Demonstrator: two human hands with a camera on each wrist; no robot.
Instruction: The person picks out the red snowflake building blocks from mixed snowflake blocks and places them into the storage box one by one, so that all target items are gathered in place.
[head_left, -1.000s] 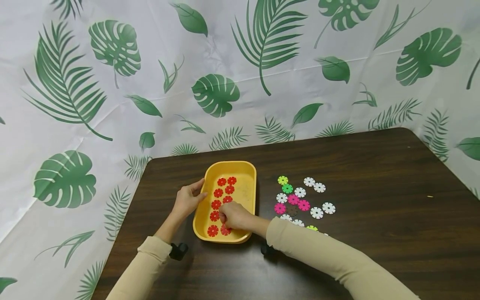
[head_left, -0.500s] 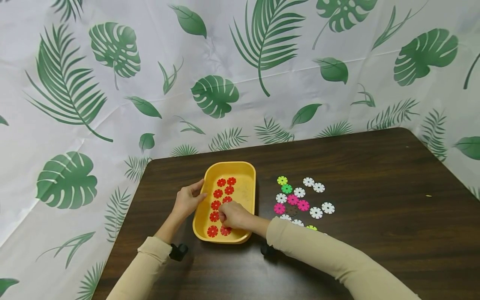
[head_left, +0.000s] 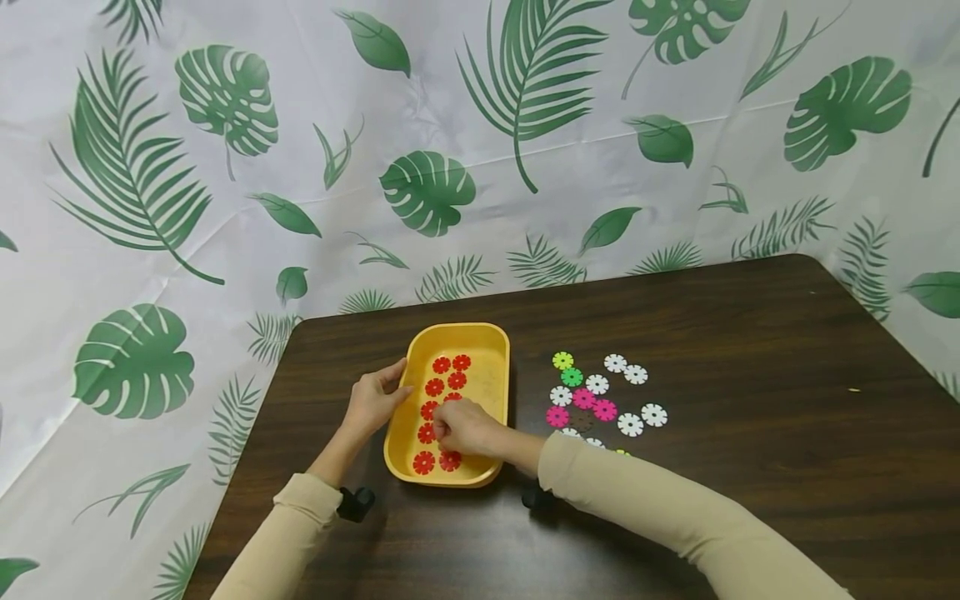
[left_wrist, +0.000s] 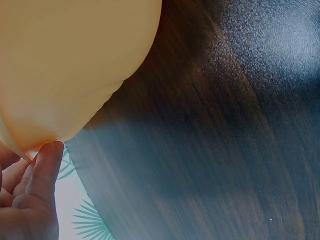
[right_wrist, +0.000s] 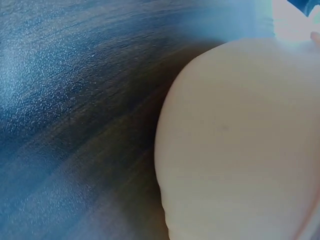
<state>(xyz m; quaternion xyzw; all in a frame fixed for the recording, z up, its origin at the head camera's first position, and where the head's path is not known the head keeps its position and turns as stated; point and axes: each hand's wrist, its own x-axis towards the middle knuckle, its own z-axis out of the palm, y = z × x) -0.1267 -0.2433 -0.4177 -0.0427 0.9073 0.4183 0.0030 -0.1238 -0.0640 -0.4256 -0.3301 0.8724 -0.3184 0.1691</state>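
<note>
A yellow tray [head_left: 491, 367] with rounded corners stands on the dark wooden table. Red notched discs [head_left: 423, 462] lie flat inside it in two columns. My left hand [head_left: 372, 400] pinches the tray's left rim, thumb on the inside; in the left wrist view the fingers [left_wrist: 42, 170] are on the tray wall [left_wrist: 75, 65]. My right hand [head_left: 467, 427] is inside the tray above the right column of discs. Its fingers are curled downward and the fingertips are hidden, so I cannot tell what they pinch. Mostly the tray's outer wall [right_wrist: 235, 135] fills the right wrist view.
Right of the tray lie loose notched discs: several white ones [head_left: 631, 424], pink [head_left: 604, 409], yellow-green [head_left: 562, 361], green [head_left: 572, 377] and a brown one [head_left: 581, 418]. My right sleeve [head_left: 637, 492] partly covers the nearest discs. A leaf-printed cloth [head_left: 427, 83] hangs behind the table.
My right hand has shifted slightly up and left inside the tray, baring more of the lowest red disc in the right column. The left hand keeps its grip on the rim.
</note>
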